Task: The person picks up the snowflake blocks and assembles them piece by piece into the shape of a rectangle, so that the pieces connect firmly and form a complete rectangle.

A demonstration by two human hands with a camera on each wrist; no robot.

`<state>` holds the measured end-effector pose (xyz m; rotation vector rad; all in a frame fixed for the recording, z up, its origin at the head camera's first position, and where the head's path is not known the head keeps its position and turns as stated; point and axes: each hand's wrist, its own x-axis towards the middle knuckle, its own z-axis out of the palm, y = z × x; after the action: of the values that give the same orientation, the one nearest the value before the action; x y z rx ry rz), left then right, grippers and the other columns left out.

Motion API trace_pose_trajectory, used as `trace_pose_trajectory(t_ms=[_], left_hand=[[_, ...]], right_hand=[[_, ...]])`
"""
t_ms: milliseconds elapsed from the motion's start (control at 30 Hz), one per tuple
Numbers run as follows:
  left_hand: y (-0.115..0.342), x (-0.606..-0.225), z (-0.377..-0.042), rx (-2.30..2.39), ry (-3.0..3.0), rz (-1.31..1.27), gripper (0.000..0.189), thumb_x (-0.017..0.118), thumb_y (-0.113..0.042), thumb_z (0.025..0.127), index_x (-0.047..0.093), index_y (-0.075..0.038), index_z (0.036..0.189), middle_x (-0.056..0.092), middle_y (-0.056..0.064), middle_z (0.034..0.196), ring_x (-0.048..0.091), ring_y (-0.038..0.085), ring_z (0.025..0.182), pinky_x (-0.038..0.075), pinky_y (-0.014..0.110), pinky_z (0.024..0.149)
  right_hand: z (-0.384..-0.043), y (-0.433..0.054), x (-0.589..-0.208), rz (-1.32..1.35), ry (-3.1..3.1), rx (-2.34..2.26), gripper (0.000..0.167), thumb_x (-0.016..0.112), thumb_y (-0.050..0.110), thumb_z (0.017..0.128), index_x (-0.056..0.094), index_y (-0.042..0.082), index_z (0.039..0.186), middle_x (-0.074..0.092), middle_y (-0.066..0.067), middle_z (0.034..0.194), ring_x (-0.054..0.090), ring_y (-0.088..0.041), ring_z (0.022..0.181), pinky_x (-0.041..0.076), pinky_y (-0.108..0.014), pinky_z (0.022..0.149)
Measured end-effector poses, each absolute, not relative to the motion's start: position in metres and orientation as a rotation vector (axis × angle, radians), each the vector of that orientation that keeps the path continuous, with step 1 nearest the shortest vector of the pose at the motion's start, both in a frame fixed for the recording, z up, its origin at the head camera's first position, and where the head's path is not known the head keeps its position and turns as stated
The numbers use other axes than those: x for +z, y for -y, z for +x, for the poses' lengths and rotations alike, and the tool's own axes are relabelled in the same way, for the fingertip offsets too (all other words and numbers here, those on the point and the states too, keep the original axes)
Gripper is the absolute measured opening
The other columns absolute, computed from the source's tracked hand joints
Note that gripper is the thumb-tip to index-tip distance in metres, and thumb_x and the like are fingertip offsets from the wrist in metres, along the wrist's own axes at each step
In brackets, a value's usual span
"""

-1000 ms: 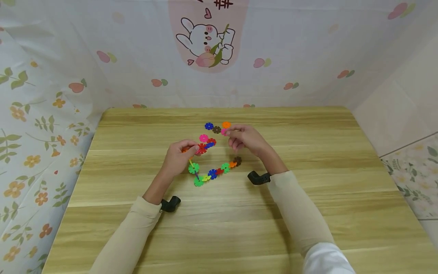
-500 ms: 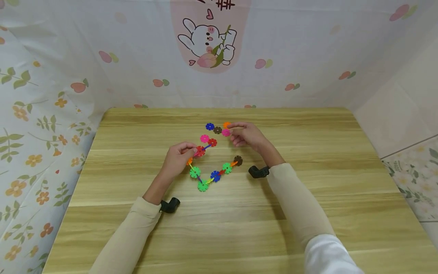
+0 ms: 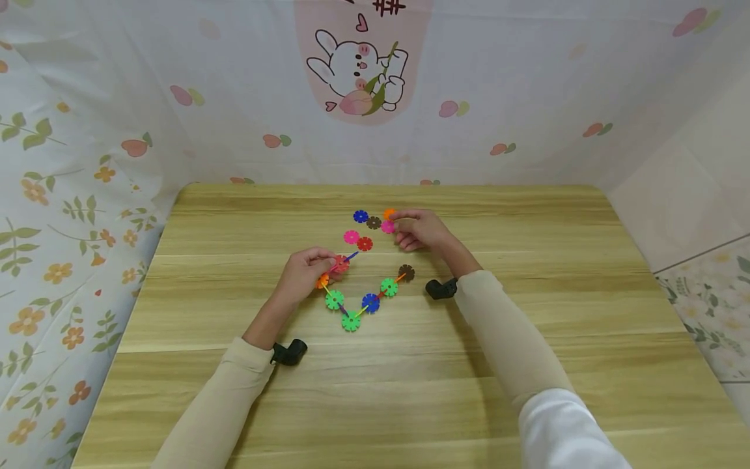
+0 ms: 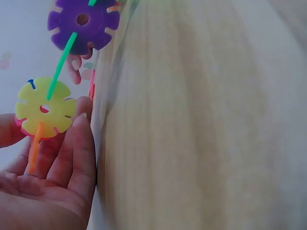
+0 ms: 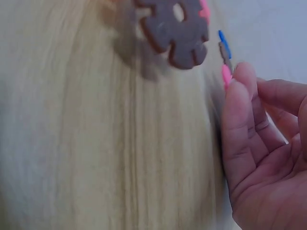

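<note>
Nearby, a red disc (image 3: 365, 243) lies between left hand (image 3: 301, 273) and right hand (image 3: 426, 232)

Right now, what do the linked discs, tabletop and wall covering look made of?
Linked discs: likely plastic, smooth, slight sheen; solid colors, clean-cut notches.
Tabletop: wood or wood-look laminate, satin; streaky grain, soft glare.
Wall covering: probably thin fabric, matte; wrinkles at left, printed pattern; plastic sheeting possible.

Wood-grain table (image 3: 586, 293) hemmed by prints

Beyond your table's far edge hangs a white cloth (image 3: 527, 78) printed with a rabbit (image 3: 351, 68); past the left edge, you have orange-flowered cloth (image 3: 76, 306); past the right edge, pale tiles (image 3: 691, 163), flowered lower down.
</note>
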<state>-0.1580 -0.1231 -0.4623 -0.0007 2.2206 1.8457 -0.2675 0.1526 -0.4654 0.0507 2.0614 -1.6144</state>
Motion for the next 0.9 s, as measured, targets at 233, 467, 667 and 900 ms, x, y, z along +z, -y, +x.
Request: trace_pose_trajectory(t_ms=[233,467,667,900], left_hand=[[0.124,-0.464,-0.159,1.733,-2.258,-0.05,0.021,0.056,-0.015,0.098,0.068,-0.001,0.108,0.07,0.011,0.103,0.062,0.017,0.09,0.049,0.025,0.079],[0.128,-0.469,-0.163,1.734,-2.158,-0.087,0.021,0.055,-0.015,0.099,0.067,-0.001,0.108,0.068,0.009,0.106,0.061,0.018,0.092,0.049,0.026,0.082],[0.13,-0.472,-0.166,1.706,-2.135,-0.101,0.022,0.054,-0.015,0.099,0.066,-0.001,0.111,0.065,0.01,0.112,0.058,0.018,0.096,0.048,0.027,0.085],[0.13,-0.473,-0.168,1.696,-2.131,-0.078,0.022,0.053,-0.016,0.1,0.065,-0.002,0.112,0.065,0.01,0.114,0.058,0.017,0.095,0.048,0.026,0.083]], right_hand=[[-0.271,-0.148,-0.468,-0.037,-2.168,-1.464,0.031,0.061,0.022,0.098,0.064,0.021,0.128,0.061,-0.006,0.062,0.052,-0.013,0.043,0.051,-0.028,0.045],[-0.271,-0.145,-0.469,-0.15,-2.252,-1.335,0.034,0.058,0.021,0.099,0.061,0.023,0.133,0.058,-0.007,0.061,0.048,-0.013,0.04,0.046,-0.026,0.043],[-0.272,-0.146,-0.468,-0.204,-2.274,-1.259,0.037,0.058,0.021,0.099,0.058,0.024,0.136,0.058,-0.008,0.06,0.048,-0.013,0.04,0.047,-0.026,0.043],[-0.274,-0.146,-0.468,-0.187,-2.257,-1.217,0.034,0.058,0.021,0.099,0.055,0.016,0.132,0.059,-0.009,0.063,0.05,-0.015,0.042,0.05,-0.028,0.044]])
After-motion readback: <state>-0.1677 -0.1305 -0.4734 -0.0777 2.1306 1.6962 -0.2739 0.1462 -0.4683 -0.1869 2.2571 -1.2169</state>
